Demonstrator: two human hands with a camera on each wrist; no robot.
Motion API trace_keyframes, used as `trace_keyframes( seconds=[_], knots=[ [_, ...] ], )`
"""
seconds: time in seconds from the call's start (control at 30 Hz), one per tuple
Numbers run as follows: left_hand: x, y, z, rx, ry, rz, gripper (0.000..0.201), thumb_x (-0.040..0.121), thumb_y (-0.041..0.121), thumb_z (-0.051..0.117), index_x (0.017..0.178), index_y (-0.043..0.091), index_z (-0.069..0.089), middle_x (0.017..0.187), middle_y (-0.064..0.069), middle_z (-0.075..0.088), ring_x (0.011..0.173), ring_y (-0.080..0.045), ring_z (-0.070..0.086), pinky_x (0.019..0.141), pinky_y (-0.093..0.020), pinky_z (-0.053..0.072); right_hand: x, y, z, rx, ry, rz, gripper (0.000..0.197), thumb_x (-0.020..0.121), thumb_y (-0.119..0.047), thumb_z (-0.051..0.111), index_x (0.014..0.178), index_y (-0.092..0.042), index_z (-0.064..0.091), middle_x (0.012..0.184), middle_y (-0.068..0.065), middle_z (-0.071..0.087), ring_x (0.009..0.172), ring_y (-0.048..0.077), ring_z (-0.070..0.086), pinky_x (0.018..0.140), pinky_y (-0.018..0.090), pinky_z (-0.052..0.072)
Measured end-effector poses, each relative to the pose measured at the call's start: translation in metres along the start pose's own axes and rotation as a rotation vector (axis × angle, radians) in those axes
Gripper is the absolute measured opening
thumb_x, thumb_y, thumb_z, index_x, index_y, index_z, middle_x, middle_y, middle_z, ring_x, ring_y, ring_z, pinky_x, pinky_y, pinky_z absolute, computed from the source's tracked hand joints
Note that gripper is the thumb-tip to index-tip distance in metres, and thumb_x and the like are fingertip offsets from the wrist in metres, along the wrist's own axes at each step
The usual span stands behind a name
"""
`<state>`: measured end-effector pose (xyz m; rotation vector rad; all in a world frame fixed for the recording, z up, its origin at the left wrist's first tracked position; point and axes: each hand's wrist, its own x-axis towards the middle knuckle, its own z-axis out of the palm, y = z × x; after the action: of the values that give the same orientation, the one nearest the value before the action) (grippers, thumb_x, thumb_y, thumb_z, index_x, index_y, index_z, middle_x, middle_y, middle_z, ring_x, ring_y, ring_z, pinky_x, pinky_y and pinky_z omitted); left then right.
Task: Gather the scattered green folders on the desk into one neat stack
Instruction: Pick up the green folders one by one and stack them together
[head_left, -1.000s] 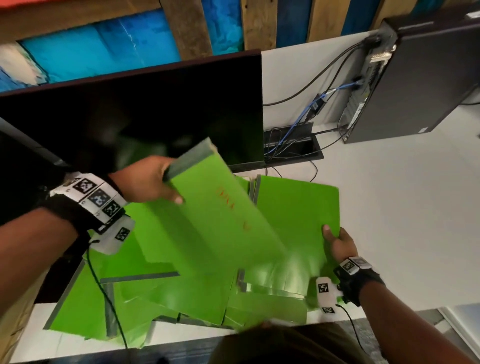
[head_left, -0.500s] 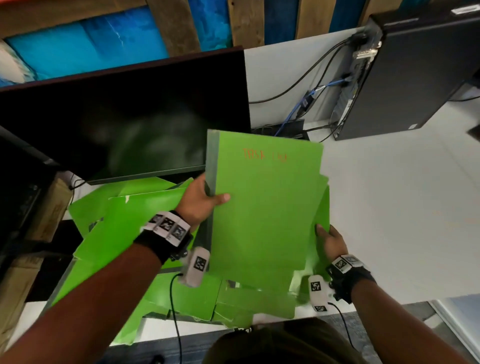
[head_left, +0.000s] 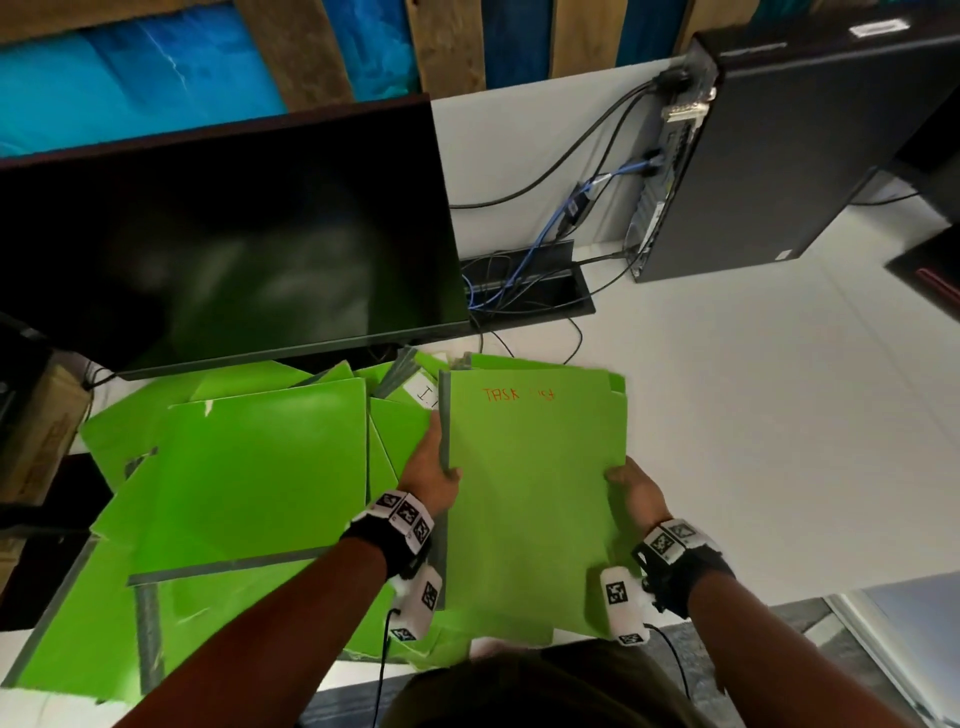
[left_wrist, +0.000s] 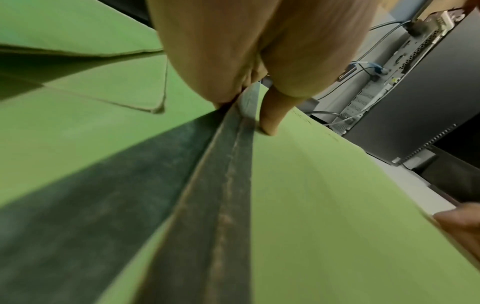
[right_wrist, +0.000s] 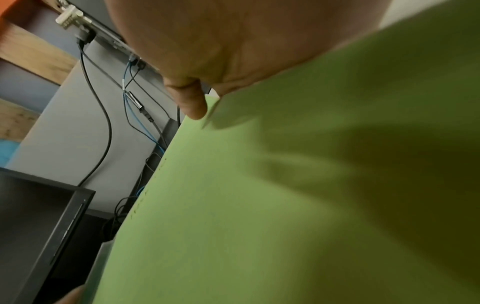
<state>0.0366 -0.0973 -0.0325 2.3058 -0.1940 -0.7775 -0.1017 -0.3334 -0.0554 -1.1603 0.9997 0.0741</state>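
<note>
A green folder (head_left: 524, 499) with red handwriting near its top edge lies over other green folders at the desk's front. My left hand (head_left: 431, 467) grips its grey-taped left spine, thumb on top, as the left wrist view shows at the spine (left_wrist: 233, 164). My right hand (head_left: 636, 493) holds its right edge, thumb (right_wrist: 193, 105) on the cover (right_wrist: 285, 205). More green folders (head_left: 249, 467) lie scattered and overlapping to the left, one with a white label (head_left: 423, 393) behind.
A dark monitor (head_left: 223, 234) stands close behind the folders. A black computer tower (head_left: 779, 166) with cables (head_left: 582, 202) stands at the back right, with a cable tray (head_left: 524, 286) beside it. White desk surface (head_left: 779, 415) extends to the right. The desk's front edge is near my body.
The labelled folder swung from the left, tilted in the air, down onto the right-hand pile. My left hand slid to its spine; my right hand took its right edge.
</note>
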Motion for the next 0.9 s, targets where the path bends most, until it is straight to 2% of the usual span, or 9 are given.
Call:
trace_keyframes(
  seconds=[0.1, 0.17, 0.23, 0.4, 0.53, 0.63, 0.73, 0.8, 0.9],
  knots=[
    [-0.002, -0.008, -0.005, 0.032, -0.081, 0.019, 0.099, 0.087, 0.006, 0.062, 0.15, 0.039, -0.008, 0.161, -0.002, 0.003, 0.144, -0.026, 0.024, 0.111, -0.037, 0.033, -0.003, 0.0, -0.001, 0.083, -0.088, 0.02, 0.044, 0.061, -0.007, 0.054, 0.104, -0.004, 0.06, 0.087, 0.015, 0.068, 0.078, 0.033, 0.061, 0.066, 0.035, 0.048],
    [-0.002, -0.012, -0.012, 0.071, -0.133, 0.029, 0.1, 0.087, 0.005, 0.063, 0.149, 0.041, -0.007, 0.161, -0.002, -0.003, 0.145, -0.025, 0.019, 0.109, -0.036, 0.035, -0.006, -0.001, 0.0, 0.095, -0.074, 0.035, 0.028, 0.076, -0.009, 0.056, 0.104, -0.006, 0.062, 0.084, 0.009, 0.072, 0.086, 0.036, 0.062, 0.066, 0.033, 0.05],
    [0.0, -0.014, -0.025, 0.11, -0.174, 0.068, 0.097, 0.087, 0.008, 0.064, 0.15, 0.039, -0.002, 0.16, -0.001, 0.006, 0.146, -0.023, 0.019, 0.112, -0.036, 0.034, -0.005, -0.002, 0.002, -0.046, 0.002, 0.009, 0.025, 0.094, -0.025, 0.05, 0.11, -0.009, 0.062, 0.098, 0.005, 0.07, 0.094, 0.032, 0.063, 0.073, 0.024, 0.051],
    [0.009, -0.022, -0.094, 0.136, 0.044, 0.092, 0.063, 0.089, 0.014, 0.062, 0.145, 0.026, 0.037, 0.15, 0.003, 0.04, 0.136, -0.022, 0.041, 0.109, -0.03, 0.034, 0.021, -0.001, 0.01, -0.309, 0.224, -0.096, 0.043, 0.089, -0.042, 0.055, 0.115, -0.008, 0.06, 0.115, 0.014, 0.066, 0.101, 0.033, 0.062, 0.09, 0.04, 0.047],
    [-0.008, -0.066, -0.138, 0.112, 0.516, -0.176, 0.06, 0.079, 0.014, 0.071, 0.135, 0.014, 0.05, 0.138, -0.015, 0.05, 0.128, -0.034, 0.046, 0.107, -0.042, 0.038, 0.029, -0.023, 0.015, -0.302, 0.203, -0.117, 0.036, 0.093, -0.028, 0.055, 0.117, -0.002, 0.059, 0.109, 0.016, 0.065, 0.092, 0.029, 0.059, 0.081, 0.035, 0.044],
    [-0.042, -0.098, -0.147, 0.086, 0.725, -0.607, 0.075, 0.072, 0.029, 0.078, 0.136, 0.009, 0.044, 0.141, -0.019, 0.038, 0.132, -0.038, 0.035, 0.107, -0.049, 0.034, 0.033, -0.03, 0.015, -0.303, 0.196, -0.094, 0.036, 0.093, -0.027, 0.054, 0.118, -0.001, 0.059, 0.101, 0.016, 0.063, 0.086, 0.029, 0.057, 0.076, 0.032, 0.04],
    [-0.067, -0.15, -0.142, -0.043, 0.635, -1.021, 0.109, 0.064, 0.073, 0.066, 0.14, 0.002, 0.034, 0.142, -0.02, 0.035, 0.132, -0.043, 0.031, 0.107, -0.056, 0.031, 0.036, -0.027, 0.016, -0.311, 0.223, -0.073, 0.039, 0.092, -0.03, 0.053, 0.12, -0.002, 0.059, 0.106, 0.017, 0.064, 0.089, 0.032, 0.057, 0.078, 0.034, 0.041],
    [-0.057, -0.22, -0.139, -0.234, 0.496, -1.123, 0.141, 0.03, 0.103, 0.04, 0.129, 0.004, 0.05, 0.126, -0.021, 0.051, 0.114, -0.051, 0.047, 0.088, -0.068, 0.04, 0.034, -0.027, 0.019, -0.345, 0.25, -0.068, 0.041, 0.091, -0.031, 0.052, 0.12, -0.003, 0.058, 0.109, 0.018, 0.063, 0.092, 0.033, 0.056, 0.081, 0.035, 0.04],
    [-0.037, -0.267, -0.128, -0.112, 0.339, -1.089, 0.127, 0.018, 0.101, 0.048, 0.121, 0.026, 0.054, 0.122, -0.018, 0.056, 0.101, -0.052, 0.057, 0.075, -0.067, 0.046, 0.031, -0.029, 0.023, -0.427, 0.271, -0.061, 0.045, 0.092, -0.033, 0.05, 0.124, -0.003, 0.055, 0.125, 0.022, 0.058, 0.109, 0.039, 0.055, 0.091, 0.039, 0.039]
  ],
)
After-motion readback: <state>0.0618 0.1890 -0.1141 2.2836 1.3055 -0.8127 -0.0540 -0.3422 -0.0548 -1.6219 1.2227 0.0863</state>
